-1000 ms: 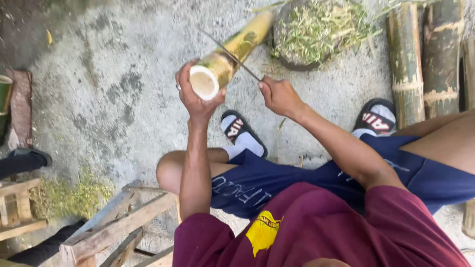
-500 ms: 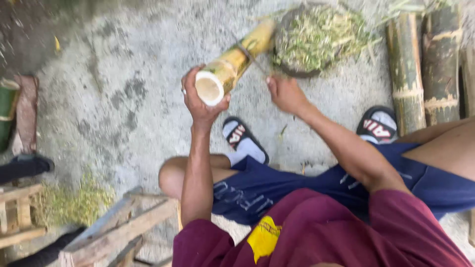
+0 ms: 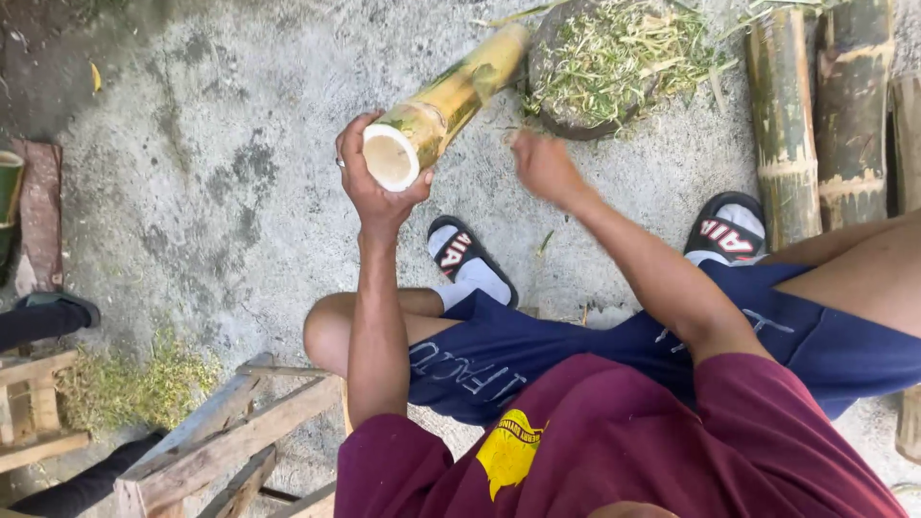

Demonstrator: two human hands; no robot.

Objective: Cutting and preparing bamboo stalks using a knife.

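To the left of our left hand (image 3: 379,187) the concrete floor (image 3: 221,163) lies bare — open passage there; ahead, the bamboo section (image 3: 446,101) slants toward a round block heaped with shavings (image 3: 614,62), closing that way; upright bamboo poles (image 3: 815,115) wall off the right, beyond our right hand (image 3: 545,165); below left, a wooden frame (image 3: 221,441) intrudes.

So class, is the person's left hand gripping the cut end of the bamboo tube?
Yes, the left hand wraps around the bamboo tube just behind its pale hollow cut end.
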